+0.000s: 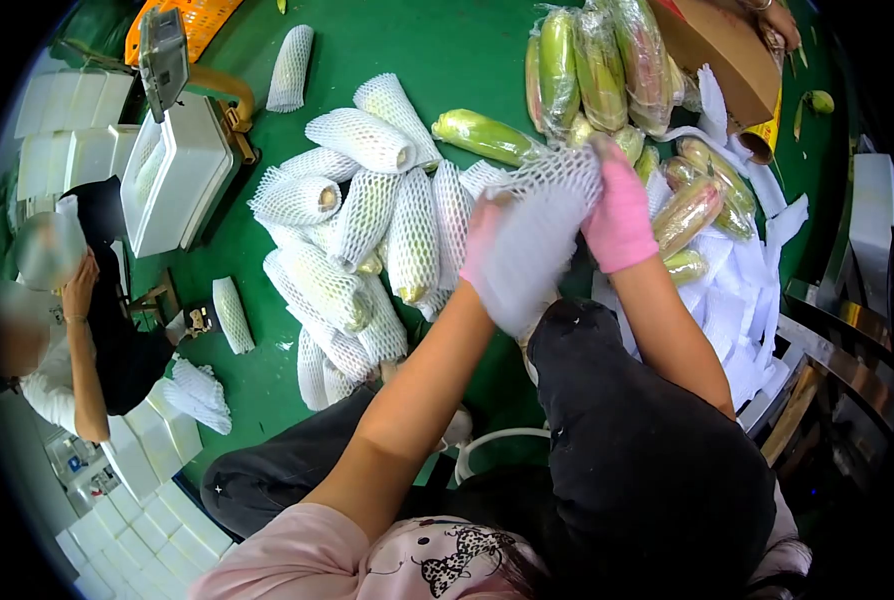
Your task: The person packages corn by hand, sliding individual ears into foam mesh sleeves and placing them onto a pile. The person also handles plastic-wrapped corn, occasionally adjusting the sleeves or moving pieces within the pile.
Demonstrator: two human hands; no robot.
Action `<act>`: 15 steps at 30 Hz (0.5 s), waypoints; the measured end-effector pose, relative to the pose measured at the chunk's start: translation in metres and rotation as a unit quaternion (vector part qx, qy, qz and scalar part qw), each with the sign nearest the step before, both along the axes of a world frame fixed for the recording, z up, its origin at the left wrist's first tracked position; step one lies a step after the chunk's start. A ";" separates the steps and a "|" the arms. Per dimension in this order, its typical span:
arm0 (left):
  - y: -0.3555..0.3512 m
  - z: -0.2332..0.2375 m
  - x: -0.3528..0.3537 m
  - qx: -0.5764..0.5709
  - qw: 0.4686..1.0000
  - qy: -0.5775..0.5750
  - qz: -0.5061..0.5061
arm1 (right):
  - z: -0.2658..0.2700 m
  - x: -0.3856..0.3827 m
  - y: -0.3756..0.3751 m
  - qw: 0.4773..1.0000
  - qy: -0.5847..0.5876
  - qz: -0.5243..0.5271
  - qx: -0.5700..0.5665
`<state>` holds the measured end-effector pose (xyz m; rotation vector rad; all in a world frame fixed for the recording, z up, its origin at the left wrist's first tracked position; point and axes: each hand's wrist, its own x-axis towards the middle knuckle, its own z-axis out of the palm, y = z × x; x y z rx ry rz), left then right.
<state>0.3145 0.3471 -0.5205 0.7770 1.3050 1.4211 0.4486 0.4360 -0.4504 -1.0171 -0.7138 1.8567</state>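
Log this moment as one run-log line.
left hand + right hand: on foam net, blurred | left side: netted corn | right side: film-wrapped corn

Left of my pink cloth glove [622, 212], matt white foam netting [414, 232] looks rough and meshed; above the glove, clear plastic wrap [647, 65] looks glossy; the cardboard box [717, 60] looks matt brown.

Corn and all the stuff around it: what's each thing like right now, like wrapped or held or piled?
Left hand: pink-gloved, holding foam.
Right hand: pink-gloved, holding foam.
Held foam: blurred; can't tell if filled.
Netted corn: covered, mostly piled up.
Green corn: husk on, no net showing.
Plastic-wrapped corn: wrapped, bunched together.
Loose foam: heaped.
Cardboard box: partly out of view.
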 end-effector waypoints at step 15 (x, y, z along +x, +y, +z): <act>0.061 0.025 -0.120 -0.276 0.955 -0.106 0.040 | -0.068 -0.103 0.105 0.592 -0.627 0.405 0.304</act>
